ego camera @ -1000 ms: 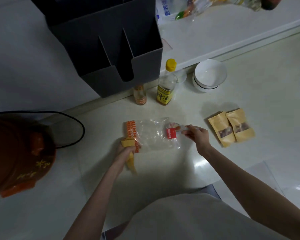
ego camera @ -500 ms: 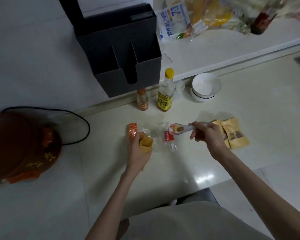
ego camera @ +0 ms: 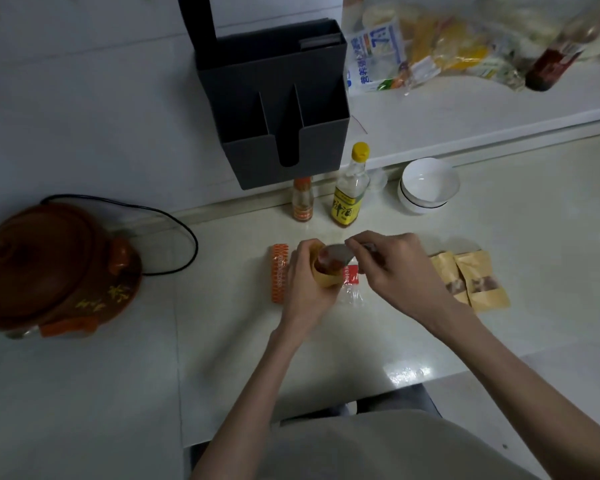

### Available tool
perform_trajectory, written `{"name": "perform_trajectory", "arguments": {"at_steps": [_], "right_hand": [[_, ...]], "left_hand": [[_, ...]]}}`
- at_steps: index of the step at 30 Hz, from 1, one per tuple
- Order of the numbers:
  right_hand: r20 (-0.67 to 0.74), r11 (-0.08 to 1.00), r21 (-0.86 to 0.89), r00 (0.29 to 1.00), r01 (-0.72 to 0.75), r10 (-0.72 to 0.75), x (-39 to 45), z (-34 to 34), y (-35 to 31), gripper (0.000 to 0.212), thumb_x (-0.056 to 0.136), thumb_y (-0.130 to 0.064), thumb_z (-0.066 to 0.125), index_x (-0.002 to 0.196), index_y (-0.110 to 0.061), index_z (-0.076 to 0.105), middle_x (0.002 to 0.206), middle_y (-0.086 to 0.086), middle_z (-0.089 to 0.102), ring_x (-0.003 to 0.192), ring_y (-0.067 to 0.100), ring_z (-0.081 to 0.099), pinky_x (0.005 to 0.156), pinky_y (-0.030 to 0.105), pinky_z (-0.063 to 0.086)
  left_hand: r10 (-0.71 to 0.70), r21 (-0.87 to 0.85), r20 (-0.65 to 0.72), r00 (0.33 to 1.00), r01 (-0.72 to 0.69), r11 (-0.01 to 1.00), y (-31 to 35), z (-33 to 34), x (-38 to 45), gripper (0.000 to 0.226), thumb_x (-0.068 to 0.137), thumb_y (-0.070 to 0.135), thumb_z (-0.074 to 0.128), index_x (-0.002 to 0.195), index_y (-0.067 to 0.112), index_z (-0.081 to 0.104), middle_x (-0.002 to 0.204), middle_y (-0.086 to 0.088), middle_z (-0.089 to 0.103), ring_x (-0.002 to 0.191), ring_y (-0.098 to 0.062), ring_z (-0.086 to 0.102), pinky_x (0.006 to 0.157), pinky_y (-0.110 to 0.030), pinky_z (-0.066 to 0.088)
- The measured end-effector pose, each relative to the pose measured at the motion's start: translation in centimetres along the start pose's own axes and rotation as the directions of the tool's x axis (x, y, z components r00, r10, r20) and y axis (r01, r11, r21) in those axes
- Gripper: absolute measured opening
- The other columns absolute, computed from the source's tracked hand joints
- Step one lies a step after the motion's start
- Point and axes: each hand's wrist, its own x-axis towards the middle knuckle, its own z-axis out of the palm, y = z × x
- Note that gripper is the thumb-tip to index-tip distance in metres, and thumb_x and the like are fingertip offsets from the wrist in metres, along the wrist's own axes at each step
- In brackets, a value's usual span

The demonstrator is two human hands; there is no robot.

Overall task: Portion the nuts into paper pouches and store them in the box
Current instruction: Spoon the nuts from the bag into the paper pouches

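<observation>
Pouch (ego camera: 323,275) between bag (ego camera: 279,273) and bottles (ego camera: 349,192)

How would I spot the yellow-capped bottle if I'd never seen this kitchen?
Find the dark grey box against the wall. Just below its right corner two bottles stand on the counter. The yellow-capped bottle is the taller, clear one with a yellow label; the small bottle on its left is shorter, with a reddish label.

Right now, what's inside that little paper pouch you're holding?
The left hand grips the open paper pouch, and the right hand tips a spoon into its mouth. Reddish-brown pieces show at the opening; whatever lies deeper is hidden by the pouch wall and fingers.
</observation>
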Motion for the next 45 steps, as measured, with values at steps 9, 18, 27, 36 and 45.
{"name": "perform_trajectory", "arguments": {"at_steps": [9,18,27,36,45], "right_hand": [[-0.103,0.952,0.201,0.962,-0.231,0.255,-0.4,0.6,1.9,0.02,0.096,-0.022,0.054,0.096,-0.013,0.072,0.06,-0.001,0.067,0.048,0.013,0.059,0.053,0.026,0.048],[-0.042,0.725,0.43,0.79,-0.539,0.612,-3.7,3.6,7.9,0.03,0.097,-0.028,0.051,0.079,-0.014,0.071,0.052,0.002,0.064,0.042,0.009,0.053,0.05,0.019,0.041],[-0.036,0.602,0.461,0.664,-0.652,0.747,-4.5,5.5,11.0,0.041,0.1,-0.031,0.043,0.085,-0.005,0.072,0.055,-0.006,0.05,0.053,0.009,0.043,0.055,0.023,0.033],[0.034,0.549,0.368,0.601,-0.751,0.799,-4.4,6.6,13.1,0.042,0.1,-0.028,0.042,0.091,-0.001,0.073,0.062,-0.002,0.057,0.058,0.01,0.051,0.055,0.021,0.038],[0.087,0.486,0.358,0.547,-0.797,0.833,-5.9,7.3,15.1,0.042,0.099,-0.028,0.045,0.086,0.0,0.074,0.065,-0.009,0.057,0.062,0.006,0.052,0.057,0.019,0.038]], "left_hand": [[-0.138,-0.093,0.062,0.988,0.144,0.985,-0.5,0.1,0.4,0.055,0.058,0.049,0.068,0.108,0.049,0.044,0.103,0.033,0.049,0.097,0.003,0.052,0.063,-0.006,0.046],[-0.563,-0.036,0.168,0.809,0.576,0.817,-8.6,0.7,-2.6,0.052,0.061,0.015,0.07,0.094,0.049,0.05,0.089,0.011,0.06,0.071,-0.006,0.059,0.05,-0.017,0.045],[-0.665,-0.07,-0.002,0.747,0.664,0.745,-11.1,-1.3,-1.7,0.036,0.067,0.003,0.072,0.084,0.029,0.055,0.08,0.005,0.066,0.064,-0.012,0.062,0.05,-0.022,0.043],[-0.684,-0.121,0.03,0.729,0.682,0.722,-11.1,-1.8,0.3,0.029,0.069,0.004,0.075,0.083,0.024,0.059,0.083,0.002,0.068,0.072,-0.015,0.063,0.061,-0.025,0.047],[-0.701,-0.203,0.109,0.705,0.706,0.679,-10.8,-0.9,0.8,0.025,0.075,0.0,0.07,0.092,0.018,0.063,0.082,0.003,0.067,0.068,-0.01,0.061,0.052,-0.021,0.047]]}}
